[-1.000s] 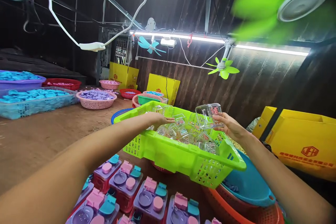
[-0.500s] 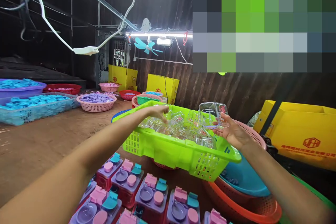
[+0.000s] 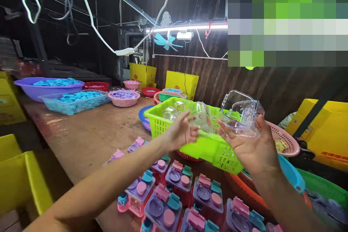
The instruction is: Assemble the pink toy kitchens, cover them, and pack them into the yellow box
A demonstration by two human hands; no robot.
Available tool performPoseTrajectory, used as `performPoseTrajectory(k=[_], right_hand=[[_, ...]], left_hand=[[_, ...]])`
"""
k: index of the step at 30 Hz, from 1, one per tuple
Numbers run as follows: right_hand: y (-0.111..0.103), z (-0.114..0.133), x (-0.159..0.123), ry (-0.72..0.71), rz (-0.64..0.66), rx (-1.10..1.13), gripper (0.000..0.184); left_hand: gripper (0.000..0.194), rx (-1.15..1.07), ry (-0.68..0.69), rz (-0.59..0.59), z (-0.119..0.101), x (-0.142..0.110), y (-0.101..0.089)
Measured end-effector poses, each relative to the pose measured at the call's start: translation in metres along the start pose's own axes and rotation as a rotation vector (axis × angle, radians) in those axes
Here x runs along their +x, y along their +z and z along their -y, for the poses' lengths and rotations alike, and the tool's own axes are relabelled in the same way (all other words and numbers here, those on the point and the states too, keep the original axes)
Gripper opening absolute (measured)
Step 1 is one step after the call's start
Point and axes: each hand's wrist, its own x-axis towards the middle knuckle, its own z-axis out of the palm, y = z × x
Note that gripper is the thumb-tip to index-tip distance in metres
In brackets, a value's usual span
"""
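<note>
In the right of the frame, our right hand (image 3: 252, 148) grips a clear plastic case (image 3: 241, 112), raised over the end of a lime-green crate (image 3: 156, 123). Our left hand (image 3: 179, 134), at centre, has half-curled fingers beside a clear plastic box (image 3: 202, 117); blur means we cannot tell whether it is grasped.

The crate holds more clear pieces, partly hidden by our hands. Below, our left forearm crosses rows of purple-topped toy boxes (image 3: 163, 206). At lower right we see an orange basin (image 3: 244, 188) and a blue basin (image 3: 295, 175), partly covered by our right forearm.

The brown tabletop (image 3: 89, 130) carries a purple basin (image 3: 29, 88) and a translucent blue crate (image 3: 73, 107) at left, both with blue pieces. Behind stand yellow cartons (image 3: 185, 83) and a dark corrugated wall (image 3: 206, 79); a blue fan (image 3: 165, 41) hangs at upper centre. Pixelation hides the upper right.
</note>
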Motion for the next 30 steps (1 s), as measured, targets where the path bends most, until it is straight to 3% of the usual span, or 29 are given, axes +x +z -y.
performPoseTrajectory(k=[3,6,10,12,15,19,23,26,30], right_hand=[[0.031,-0.014,-0.028,-0.034,-0.008,-0.05,0.061],[0.052,-0.031,-0.051,0.005,-0.04,0.076,0.056],[0.069,-0.053,-0.071,0.142,-0.099,0.201,0.057],[0.079,-0.061,-0.078,0.178,-0.129,0.209,0.058],[0.095,-0.068,-0.088,0.177,-0.138,0.277,0.055],[0.104,-0.065,-0.096,0.211,-0.182,0.431,0.053],[0.09,-0.058,-0.101,0.203,-0.225,0.425,0.052],[0.08,-0.056,-0.106,0.189,-0.243,0.385,0.053],[0.083,-0.057,-0.113,0.302,-0.267,0.402,0.044]], left_hand=[[0.043,-0.189,-0.083,0.045,0.054,-0.031,0.0],[0.049,-0.211,-0.03,-0.043,0.086,-0.051,-0.01],[0.047,-0.099,-0.081,-0.317,0.096,-0.075,-0.023],[0.048,-0.065,-0.096,-0.326,0.096,-0.088,-0.025],[0.049,0.007,-0.093,-0.225,0.092,-0.109,-0.026],[0.055,0.309,-0.122,-0.155,0.057,-0.141,-0.044],[0.089,1.001,0.07,-0.22,-0.022,-0.182,-0.102],[0.084,1.512,-0.017,-0.233,-0.068,-0.204,-0.153],[0.083,1.895,-0.259,-0.107,-0.08,-0.201,-0.191]])
